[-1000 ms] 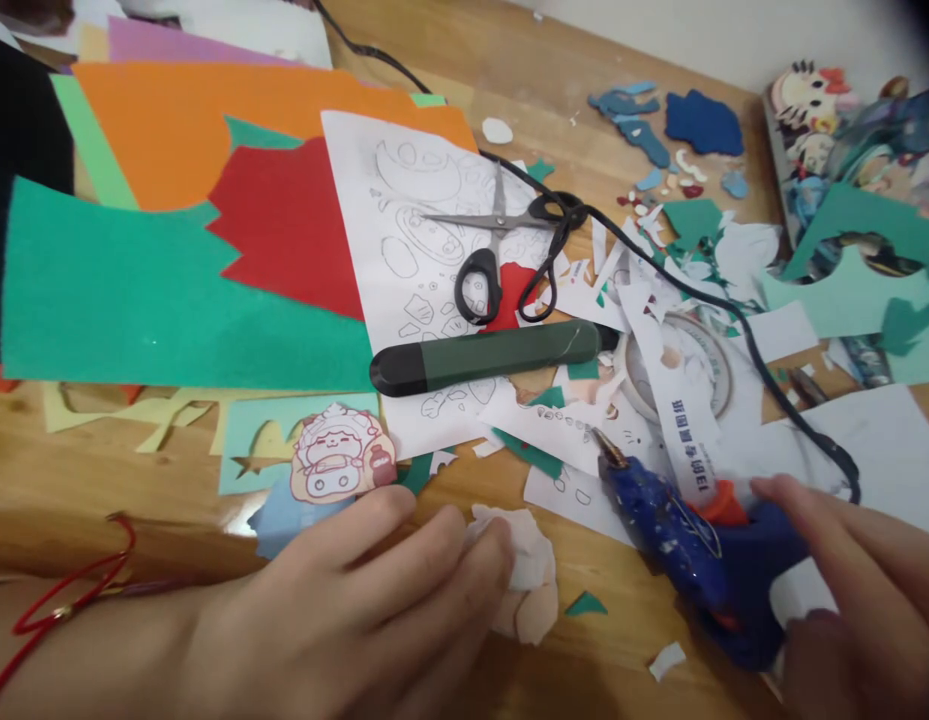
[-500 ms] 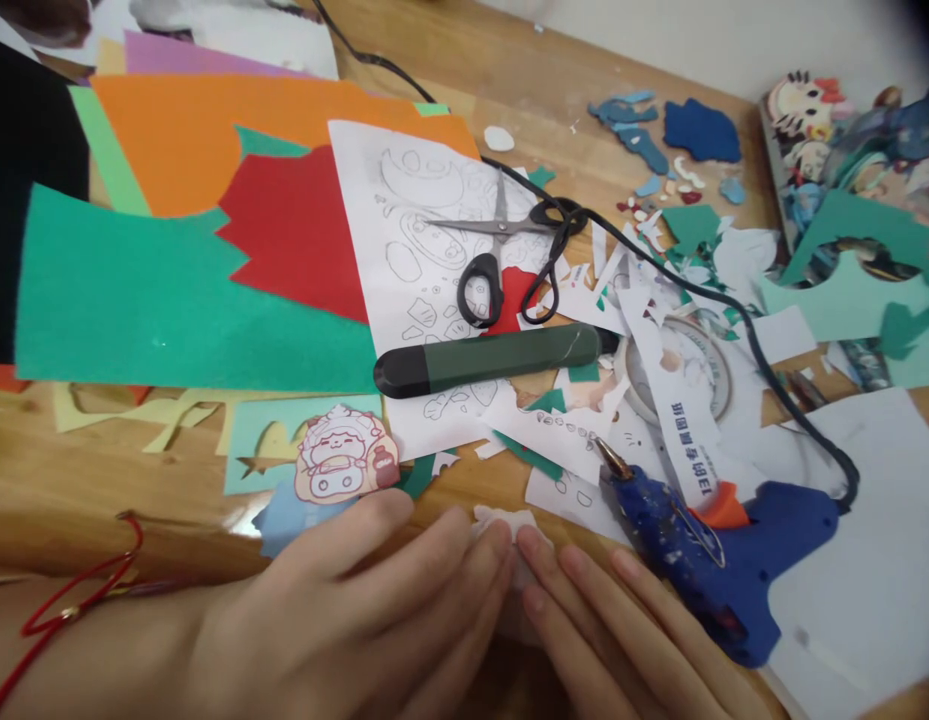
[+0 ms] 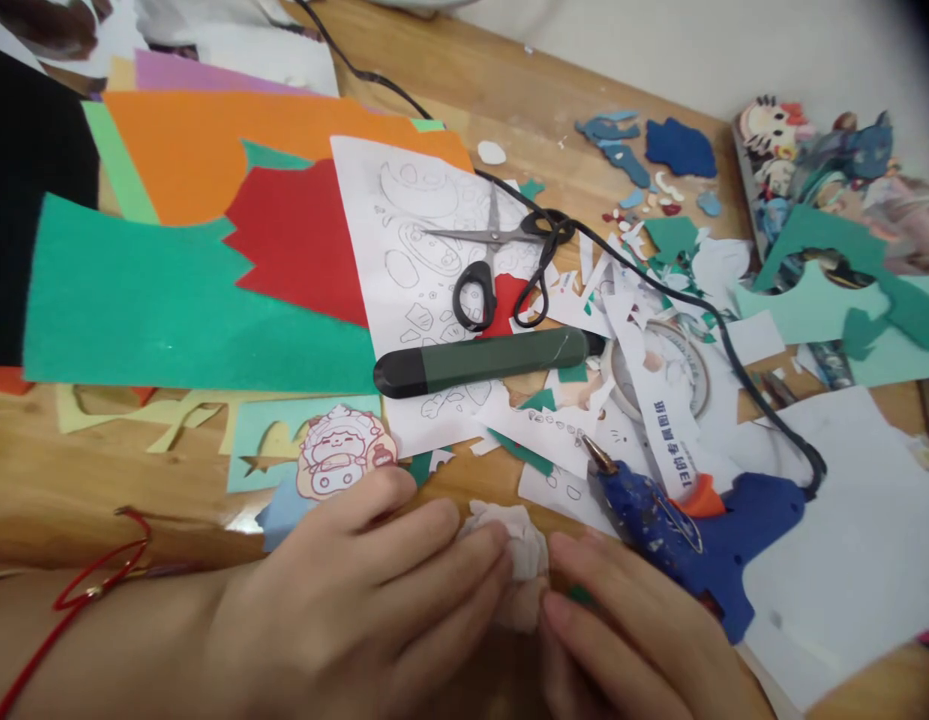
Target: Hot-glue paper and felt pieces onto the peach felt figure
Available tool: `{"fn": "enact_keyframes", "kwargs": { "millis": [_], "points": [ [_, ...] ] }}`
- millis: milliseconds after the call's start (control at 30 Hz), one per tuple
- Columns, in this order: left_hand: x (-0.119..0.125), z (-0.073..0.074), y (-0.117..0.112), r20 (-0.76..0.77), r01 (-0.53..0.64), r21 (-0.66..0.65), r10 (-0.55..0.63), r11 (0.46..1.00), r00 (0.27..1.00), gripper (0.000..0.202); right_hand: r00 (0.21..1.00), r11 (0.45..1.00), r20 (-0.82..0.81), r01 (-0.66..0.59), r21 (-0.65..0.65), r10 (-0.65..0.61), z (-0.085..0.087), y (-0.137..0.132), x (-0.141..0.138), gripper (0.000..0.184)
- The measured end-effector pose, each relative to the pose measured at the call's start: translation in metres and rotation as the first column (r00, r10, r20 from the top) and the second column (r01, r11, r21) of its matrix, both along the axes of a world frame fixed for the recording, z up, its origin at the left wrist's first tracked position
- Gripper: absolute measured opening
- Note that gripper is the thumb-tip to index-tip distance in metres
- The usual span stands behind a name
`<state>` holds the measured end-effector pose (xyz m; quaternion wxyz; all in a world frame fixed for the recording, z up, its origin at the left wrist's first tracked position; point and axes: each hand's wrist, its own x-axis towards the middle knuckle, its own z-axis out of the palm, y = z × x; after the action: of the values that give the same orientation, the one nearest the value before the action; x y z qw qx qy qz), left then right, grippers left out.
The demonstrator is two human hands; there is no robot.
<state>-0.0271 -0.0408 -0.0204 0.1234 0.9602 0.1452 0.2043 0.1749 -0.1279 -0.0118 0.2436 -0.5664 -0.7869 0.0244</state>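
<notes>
While left hand (image 3: 359,590) holds the white-and-beige piece (image 3: 525,550) low centre, right hand (image 3: 633,630) is at its right edge, can't tell if gripping. One paper strip (image 3: 665,425): Chinese print, blurry. 1 glue gun (image 3: 666,525), 1 scissors (image 3: 495,237).

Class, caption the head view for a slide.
Left hand on a pale cutout, right hand at its edge, glue gun nearby.
</notes>
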Motion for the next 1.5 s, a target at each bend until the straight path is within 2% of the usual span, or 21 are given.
{"fn": "enact_keyframes", "kwargs": {
  "millis": [133, 233, 367, 633, 867, 967, 1033, 1167, 1233, 1367, 1500],
  "points": [
    [0.001, 0.002, 0.005, 0.034, -0.044, -0.068, 0.046, 0.997, 0.998, 0.03, 0.997, 0.998, 0.038, 0.062, -0.007, -0.062, -0.001, -0.004, 0.0, 0.019],
    [0.006, 0.0, 0.01, -0.012, -0.134, -0.1, 0.133, 0.986, 0.991, 0.02, 0.993, 0.997, 0.094, 0.074, -0.03, -0.071, -0.003, -0.002, -0.002, 0.026],
    [0.009, -0.005, 0.014, -0.077, -0.184, -0.233, 0.171, 0.955, 0.982, 0.027, 0.983, 0.994, 0.153, 0.109, -0.02, -0.104, -0.007, 0.0, -0.008, 0.036],
    [0.009, -0.008, 0.012, -0.045, -0.162, -0.504, 0.161, 0.848, 0.986, 0.022, 0.988, 0.971, 0.052, 0.156, -0.182, -0.149, -0.005, 0.0, -0.014, 0.034],
    [0.013, 0.0, 0.011, -0.038, -0.181, -0.611, 0.2, 0.771, 0.979, 0.017, 0.97, 0.934, -0.118, 0.164, -0.318, -0.211, 0.002, 0.008, -0.016, 0.016],
    [0.014, 0.005, 0.011, -0.026, -0.189, -0.685, 0.236, 0.704, 0.971, 0.016, 0.946, 0.902, -0.202, 0.157, -0.402, -0.255, 0.008, 0.012, -0.018, 0.01],
    [0.014, 0.007, 0.011, -0.019, -0.175, -0.754, 0.245, 0.634, 0.969, 0.014, 0.917, 0.869, -0.263, 0.15, -0.471, -0.301, 0.013, 0.015, -0.019, 0.006],
    [0.014, 0.012, 0.013, -0.009, -0.152, -0.859, 0.281, 0.49, 0.96, 0.012, 0.832, 0.77, -0.363, 0.114, -0.627, -0.419, 0.022, 0.02, -0.02, 0.011],
    [0.014, 0.013, 0.014, -0.005, -0.152, -0.889, 0.321, 0.433, 0.947, 0.015, 0.789, 0.74, -0.412, 0.078, -0.668, -0.455, 0.024, 0.024, -0.02, 0.014],
    [0.013, 0.016, 0.016, -0.008, -0.139, -0.93, 0.359, 0.341, 0.933, 0.021, 0.724, 0.71, -0.477, 0.026, -0.703, -0.498, 0.026, 0.032, -0.02, 0.023],
    [0.012, 0.015, 0.016, -0.004, -0.121, -0.951, 0.377, 0.286, 0.926, 0.021, 0.697, 0.72, -0.478, 0.079, -0.69, -0.535, 0.026, 0.036, -0.024, 0.024]
  ]
}}
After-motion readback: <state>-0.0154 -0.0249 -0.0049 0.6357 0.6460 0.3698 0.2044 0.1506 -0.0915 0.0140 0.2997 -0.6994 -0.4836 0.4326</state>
